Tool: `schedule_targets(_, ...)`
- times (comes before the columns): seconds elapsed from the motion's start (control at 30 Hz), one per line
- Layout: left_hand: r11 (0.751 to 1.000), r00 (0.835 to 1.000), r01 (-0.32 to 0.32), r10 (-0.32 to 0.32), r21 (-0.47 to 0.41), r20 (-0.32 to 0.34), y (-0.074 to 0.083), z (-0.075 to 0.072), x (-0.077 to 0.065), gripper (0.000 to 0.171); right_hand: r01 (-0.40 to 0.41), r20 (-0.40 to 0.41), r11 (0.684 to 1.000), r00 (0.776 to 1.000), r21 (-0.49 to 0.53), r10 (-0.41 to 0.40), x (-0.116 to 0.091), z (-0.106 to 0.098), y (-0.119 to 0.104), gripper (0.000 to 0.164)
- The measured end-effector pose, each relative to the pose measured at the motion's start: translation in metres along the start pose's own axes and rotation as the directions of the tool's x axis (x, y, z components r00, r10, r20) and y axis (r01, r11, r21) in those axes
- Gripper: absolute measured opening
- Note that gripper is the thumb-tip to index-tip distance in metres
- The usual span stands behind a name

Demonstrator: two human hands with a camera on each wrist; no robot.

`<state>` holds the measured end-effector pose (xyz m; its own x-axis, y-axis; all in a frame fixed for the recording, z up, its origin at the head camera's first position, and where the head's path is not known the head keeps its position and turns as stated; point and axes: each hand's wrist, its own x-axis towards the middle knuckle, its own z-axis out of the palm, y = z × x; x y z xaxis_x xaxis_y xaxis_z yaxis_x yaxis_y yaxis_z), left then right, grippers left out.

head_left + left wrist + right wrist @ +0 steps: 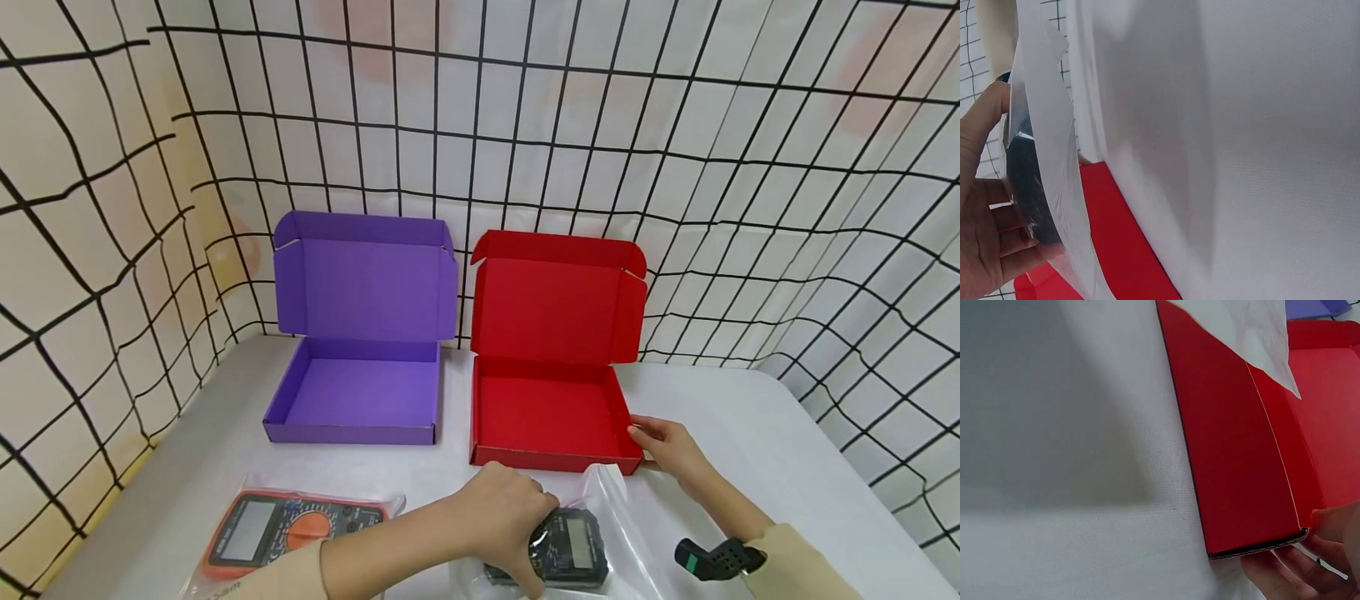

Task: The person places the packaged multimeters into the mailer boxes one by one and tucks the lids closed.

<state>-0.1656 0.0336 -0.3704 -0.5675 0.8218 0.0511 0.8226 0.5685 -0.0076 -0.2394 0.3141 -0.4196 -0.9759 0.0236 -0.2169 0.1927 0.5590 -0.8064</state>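
My left hand (501, 518) grips a black multimeter (553, 557) inside a clear plastic bag (626, 533), held in front of the red box. In the left wrist view, the thumb and fingers of the left hand (985, 234) curl round the bagged meter (1025, 178). An open red cardboard box (555, 457) stands with its lid raised and nothing inside. At its front right corner my right hand (670, 450) pinches the side wall, with the thumb at the inner edge and fingers outside, as the right wrist view of the box (1235, 462) shows.
To the left stands an open purple box (348, 435), lid raised. A red-orange multimeter (288, 525) in a clear bag lies at the front left, partly behind my left forearm. Black wire grid panels (480, 129) close off the white table (738, 425) at the back and sides.
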Motion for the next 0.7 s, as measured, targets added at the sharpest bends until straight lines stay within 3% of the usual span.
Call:
schedule_targets(0.43,0.998,0.999,0.026,-0.024,-0.064,0.031,-0.019,-0.001,0.012,0.045,-0.015,0.001,1.0,1.0,0.001,0.015,-0.002,0.0,-0.004,0.053)
schedule_targets(0.7,0.994,0.997,0.047,-0.041,-0.1,0.059,-0.038,-0.013,0.026,0.044,0.007,-0.013,1.0,1.0,-0.026,-0.007,-0.002,0.0,-0.004,0.055)
